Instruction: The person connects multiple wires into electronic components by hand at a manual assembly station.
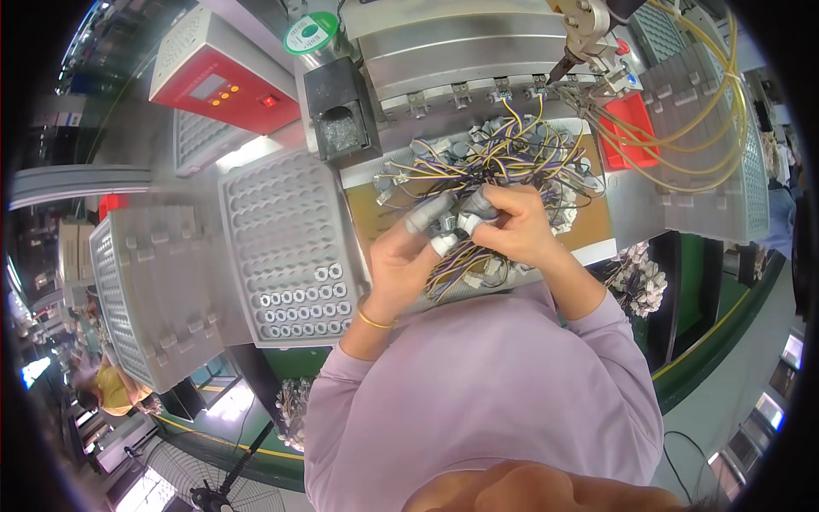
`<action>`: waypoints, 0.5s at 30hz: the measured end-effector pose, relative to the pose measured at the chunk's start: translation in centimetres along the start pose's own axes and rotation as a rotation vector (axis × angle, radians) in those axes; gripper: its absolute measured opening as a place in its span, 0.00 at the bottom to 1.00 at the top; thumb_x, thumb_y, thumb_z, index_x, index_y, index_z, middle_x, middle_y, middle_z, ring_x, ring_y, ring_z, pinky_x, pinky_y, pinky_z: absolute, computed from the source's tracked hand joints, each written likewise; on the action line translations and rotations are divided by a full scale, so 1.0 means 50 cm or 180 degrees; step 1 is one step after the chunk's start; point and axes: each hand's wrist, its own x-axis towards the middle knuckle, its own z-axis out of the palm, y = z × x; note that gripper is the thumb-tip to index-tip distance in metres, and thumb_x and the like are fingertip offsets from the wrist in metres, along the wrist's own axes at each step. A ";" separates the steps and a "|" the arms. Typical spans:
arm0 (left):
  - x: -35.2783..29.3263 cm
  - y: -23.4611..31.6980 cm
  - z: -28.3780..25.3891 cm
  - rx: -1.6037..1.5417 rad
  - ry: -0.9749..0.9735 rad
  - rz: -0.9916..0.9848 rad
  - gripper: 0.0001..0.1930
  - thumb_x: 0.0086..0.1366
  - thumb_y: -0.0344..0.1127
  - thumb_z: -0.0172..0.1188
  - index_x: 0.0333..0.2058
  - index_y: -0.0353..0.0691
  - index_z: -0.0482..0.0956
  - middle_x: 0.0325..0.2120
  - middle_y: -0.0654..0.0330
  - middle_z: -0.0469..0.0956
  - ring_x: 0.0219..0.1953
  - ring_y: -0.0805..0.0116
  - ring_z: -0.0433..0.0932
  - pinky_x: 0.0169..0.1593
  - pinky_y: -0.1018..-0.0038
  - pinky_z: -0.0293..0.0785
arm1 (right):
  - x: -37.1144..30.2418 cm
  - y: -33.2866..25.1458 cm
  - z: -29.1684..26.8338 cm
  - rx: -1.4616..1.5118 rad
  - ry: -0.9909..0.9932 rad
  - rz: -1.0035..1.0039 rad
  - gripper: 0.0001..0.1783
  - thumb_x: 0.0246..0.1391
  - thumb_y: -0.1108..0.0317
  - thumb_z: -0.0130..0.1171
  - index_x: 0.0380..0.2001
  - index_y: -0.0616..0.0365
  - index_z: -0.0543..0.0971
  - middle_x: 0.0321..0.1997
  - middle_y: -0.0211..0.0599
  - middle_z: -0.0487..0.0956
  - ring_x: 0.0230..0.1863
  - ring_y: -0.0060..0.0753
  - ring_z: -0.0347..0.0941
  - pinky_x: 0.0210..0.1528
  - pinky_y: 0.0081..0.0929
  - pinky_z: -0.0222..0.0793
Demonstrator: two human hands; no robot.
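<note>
Grey tray point(281, 213) w/ round pockets sits left of hands, small metal rings point(307, 303) in its lower rows. Tangled pile of yellow/purple wired parts point(512, 154) lies on brown mat point(375, 213), just beyond hands. Left hand point(405, 256): fingers curled, capped tips pinching small wired part point(452, 226). Right hand point(516, 224): fingers closed tight on same part, tips touching left's. Part held between both hands, near edge of pile.

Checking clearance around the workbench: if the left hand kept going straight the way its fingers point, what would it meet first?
The left hand points up and right, into the small wired part that both hands pinch. Past that lies the tangled pile of wired parts; depth is hard to judge.
</note>
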 end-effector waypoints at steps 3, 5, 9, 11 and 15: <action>0.007 -0.002 0.003 0.0360 -0.0013 0.0194 0.18 0.53 0.19 0.54 0.45 0.29 0.70 0.42 0.56 0.72 0.40 0.71 0.71 0.44 0.77 0.68 | 0.003 -0.001 -0.003 -0.0109 -0.0077 -0.0204 0.07 0.31 0.75 0.54 0.13 0.63 0.66 0.11 0.29 0.64 0.14 0.14 0.57 0.15 0.17 0.53; 0.011 -0.002 0.005 0.0548 -0.0013 0.0264 0.17 0.53 0.18 0.54 0.44 0.29 0.71 0.41 0.56 0.72 0.41 0.70 0.71 0.46 0.76 0.67 | 0.005 -0.012 -0.001 -0.0081 -0.0128 -0.0045 0.06 0.31 0.75 0.54 0.13 0.63 0.66 0.11 0.29 0.64 0.14 0.14 0.56 0.15 0.17 0.53; 0.018 -0.007 -0.001 -0.0188 0.0238 -0.0270 0.13 0.55 0.20 0.51 0.40 0.31 0.73 0.37 0.56 0.74 0.34 0.73 0.73 0.37 0.80 0.71 | 0.003 -0.012 0.012 -0.0012 -0.0126 0.0307 0.06 0.35 0.76 0.54 0.16 0.64 0.67 0.12 0.28 0.64 0.15 0.14 0.56 0.16 0.18 0.54; 0.025 -0.007 0.002 -0.0689 0.0428 -0.0347 0.12 0.57 0.22 0.49 0.40 0.32 0.73 0.34 0.58 0.75 0.27 0.76 0.73 0.27 0.83 0.70 | 0.016 -0.020 0.020 0.0153 -0.0042 0.0258 0.06 0.38 0.75 0.55 0.19 0.64 0.68 0.13 0.28 0.65 0.16 0.13 0.57 0.17 0.18 0.55; 0.032 0.000 0.013 -0.1026 0.0037 -0.0607 0.16 0.57 0.24 0.49 0.45 0.33 0.69 0.37 0.57 0.73 0.31 0.75 0.73 0.28 0.84 0.70 | 0.028 -0.037 -0.009 0.0830 -0.0459 0.0909 0.05 0.43 0.74 0.56 0.26 0.63 0.72 0.17 0.27 0.70 0.21 0.11 0.62 0.21 0.16 0.60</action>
